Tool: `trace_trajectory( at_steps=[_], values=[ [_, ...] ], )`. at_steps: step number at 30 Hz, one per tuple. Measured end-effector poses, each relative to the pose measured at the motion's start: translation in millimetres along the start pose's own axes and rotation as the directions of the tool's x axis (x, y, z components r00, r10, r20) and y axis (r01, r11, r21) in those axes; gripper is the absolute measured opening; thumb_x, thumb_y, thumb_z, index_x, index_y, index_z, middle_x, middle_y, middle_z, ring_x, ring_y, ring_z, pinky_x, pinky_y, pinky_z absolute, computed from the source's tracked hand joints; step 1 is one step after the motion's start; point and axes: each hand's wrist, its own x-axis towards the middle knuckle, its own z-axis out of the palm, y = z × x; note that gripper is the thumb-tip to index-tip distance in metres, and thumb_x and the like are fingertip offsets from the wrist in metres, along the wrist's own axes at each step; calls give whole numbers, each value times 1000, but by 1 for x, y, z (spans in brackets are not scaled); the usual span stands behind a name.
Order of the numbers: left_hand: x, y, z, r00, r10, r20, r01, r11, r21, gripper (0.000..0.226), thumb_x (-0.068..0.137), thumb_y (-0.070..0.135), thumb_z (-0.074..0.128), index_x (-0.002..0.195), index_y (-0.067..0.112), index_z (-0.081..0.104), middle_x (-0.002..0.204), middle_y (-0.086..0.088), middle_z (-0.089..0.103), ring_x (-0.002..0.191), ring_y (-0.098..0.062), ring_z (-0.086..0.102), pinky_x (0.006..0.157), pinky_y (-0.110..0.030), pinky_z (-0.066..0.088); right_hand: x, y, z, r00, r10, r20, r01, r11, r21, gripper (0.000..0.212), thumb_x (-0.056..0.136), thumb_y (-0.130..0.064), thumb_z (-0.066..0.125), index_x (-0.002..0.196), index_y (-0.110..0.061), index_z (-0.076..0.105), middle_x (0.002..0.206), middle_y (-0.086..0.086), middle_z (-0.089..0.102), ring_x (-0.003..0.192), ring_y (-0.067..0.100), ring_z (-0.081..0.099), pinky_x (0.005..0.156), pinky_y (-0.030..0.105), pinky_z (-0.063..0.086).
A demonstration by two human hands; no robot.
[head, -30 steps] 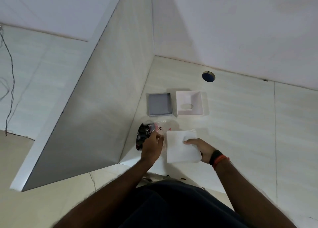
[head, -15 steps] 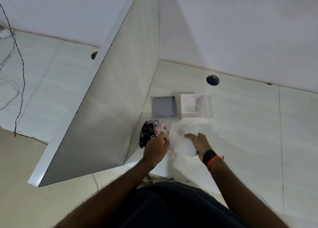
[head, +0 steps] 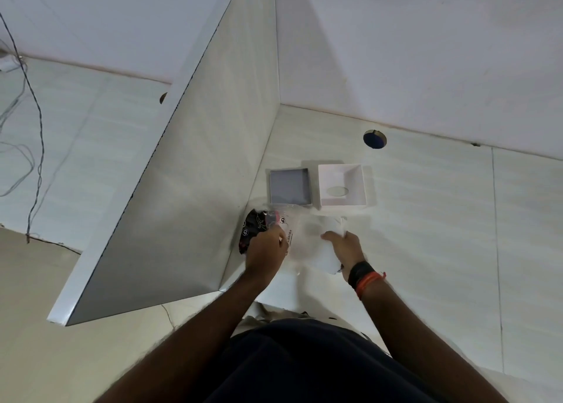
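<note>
On the white desk (head: 426,220), my left hand (head: 265,250) grips a clear plastic bag (head: 289,229) with a black patterned item (head: 253,229) at its left end. My right hand (head: 344,247) holds a white sheet or pouch (head: 316,244) against the bag; its fingers curl over the white piece's top edge. Behind them lie a shallow box with a grey inside (head: 290,186) and an open white box (head: 341,185) with an oval cut-out in its floor.
A tall white divider panel (head: 195,174) stands at the left of the desk, close to my left hand. A round cable hole (head: 374,139) is in the desk near the back wall. Wires (head: 27,128) hang over the neighbouring desk at far left.
The white piece has gone from lying flat to being lifted and bent in my right hand. Both hands have moved slightly away from me, and the camera has tilted.
</note>
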Motion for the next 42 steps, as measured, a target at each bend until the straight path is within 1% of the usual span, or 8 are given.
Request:
trace_trajectory(
  at_steps=[5,11,17,22,26,31,35,42],
  values=[
    [6,-6,-5,998,-47,45,49,998,-35,34,93,22,55,124,16,67,105,-13,76,102,-32,69,85,-37,54,-4,-12,-33,944,117,310,-145,987,70,36,69,-23,68,102,-8,72,91,16,71,84,34,67,75,40,55],
    [2,-1,-3,995,21,98,-7,989,-145,34,96,21,54,125,9,68,116,-12,74,107,-23,69,94,-32,51,3,-3,-34,933,-11,359,-155,890,429,53,65,-17,65,117,-8,63,99,16,68,89,34,67,77,41,55],
    [2,0,-6,985,-117,128,156,922,-356,34,97,23,54,67,15,67,52,7,60,41,-1,52,46,-17,45,-1,10,-20,892,146,428,-256,943,213,32,80,-17,64,112,-12,70,101,17,72,97,36,66,76,44,58],
    [6,-4,-8,982,-131,136,179,874,-451,28,96,16,52,78,5,71,60,-4,66,44,-6,56,51,-29,56,4,16,-21,927,165,337,-256,935,244,23,91,-16,60,112,-10,68,101,15,75,89,32,72,72,41,61],
    [-1,-2,-9,987,-55,148,103,935,-339,28,96,19,52,103,3,73,86,-14,77,69,-23,72,70,-32,59,13,12,-12,970,136,201,-189,943,273,40,89,-14,63,128,-4,63,108,17,73,96,35,69,96,48,50],
    [-5,7,-17,994,8,112,14,981,-195,27,94,13,51,92,-5,71,81,-16,75,77,-29,69,70,-35,54,11,0,7,998,42,56,-54,973,226,28,91,-13,61,117,-4,67,103,13,73,87,31,68,60,33,54],
    [-2,7,-21,999,9,50,-6,998,-70,20,90,15,50,75,4,59,68,-14,67,66,-33,64,63,-43,52,6,-6,23,994,-107,27,107,994,14,29,92,-20,59,120,-14,62,109,7,72,95,28,67,67,40,55],
    [2,12,-26,998,52,-28,-54,996,-75,28,94,16,48,101,0,71,92,-19,74,86,-37,69,77,-46,55,-2,-4,41,961,-183,208,218,962,-162,21,95,-23,60,116,-17,63,107,4,73,95,26,69,52,24,49]
  ],
)
